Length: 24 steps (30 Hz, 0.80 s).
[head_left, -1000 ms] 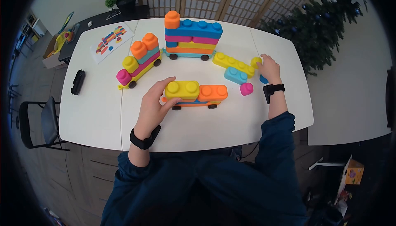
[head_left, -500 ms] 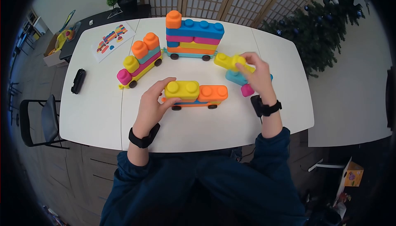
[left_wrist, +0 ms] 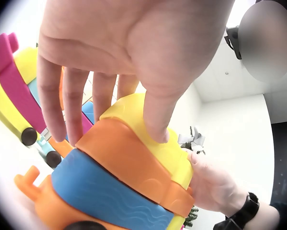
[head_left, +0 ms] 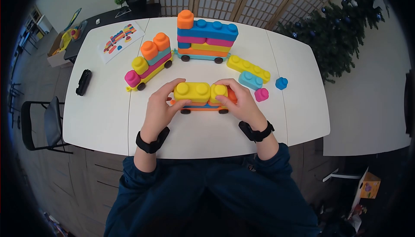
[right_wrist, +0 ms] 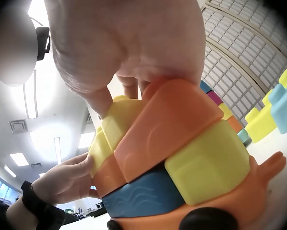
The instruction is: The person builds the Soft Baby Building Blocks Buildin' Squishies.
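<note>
Near the table's front stands a block wagon on an orange wheeled base (right_wrist: 229,206). Over that base are a blue block (left_wrist: 105,187), a lime block (right_wrist: 208,163) and orange blocks (right_wrist: 172,124). My left hand (head_left: 162,106) grips the two-stud yellow block (head_left: 192,92) at the wagon's left end, thumb on the near side, fingers behind. In my right hand (head_left: 247,104), a small one-stud yellow block (head_left: 219,91) is pinched right beside it, on top of the orange block at the right end. That hand partly hides the orange block in the head view.
Loose blocks lie to the right: a long yellow one (head_left: 248,68), a light blue one (head_left: 250,80), a pink one (head_left: 261,95) and a blue one (head_left: 281,83). Behind stand a tall block wagon (head_left: 207,34) and a smaller one (head_left: 151,64). A printed sheet (head_left: 112,53) and black case (head_left: 84,82) lie left.
My right hand has picked up the small yellow block from the right side of the table and brought it left onto the wagon. My left hand keeps its grip on the wagon's yellow block.
</note>
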{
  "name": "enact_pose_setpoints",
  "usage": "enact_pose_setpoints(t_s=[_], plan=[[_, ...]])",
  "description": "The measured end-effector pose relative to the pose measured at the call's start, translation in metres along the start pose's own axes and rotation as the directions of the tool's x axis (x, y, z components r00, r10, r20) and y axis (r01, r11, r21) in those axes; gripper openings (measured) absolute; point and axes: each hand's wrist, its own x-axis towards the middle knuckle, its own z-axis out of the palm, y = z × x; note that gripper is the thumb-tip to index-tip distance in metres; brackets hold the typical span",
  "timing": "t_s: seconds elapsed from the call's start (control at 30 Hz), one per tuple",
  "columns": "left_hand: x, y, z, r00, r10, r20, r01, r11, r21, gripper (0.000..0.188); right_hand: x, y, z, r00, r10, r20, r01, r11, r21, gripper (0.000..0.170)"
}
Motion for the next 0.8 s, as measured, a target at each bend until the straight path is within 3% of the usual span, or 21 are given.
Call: enact_pose_setpoints(t_s=[0.63,0.73,0.8], plan=[[0.0,-0.003,0.003,1.0,0.021,-0.008,-0.021,1.0,-0.009,0.059,-0.003,0.0,0.005,0.999,-0.006,-0.035,0.004,0.999,-0.047,0.033],[0.0,-0.001,0.003,1.0,0.019,-0.009,-0.019,1.0,0.02,0.058,-0.004,0.003,0.001,0.999,-0.019,-0.035,0.016,0.996,-0.085,0.033],[0.0,0.0,0.002,1.0,-0.001,-0.004,0.001,1.0,0.018,0.058,-0.007,0.014,-0.005,0.989,-0.103,-0.104,0.09,0.988,-0.124,0.036]])
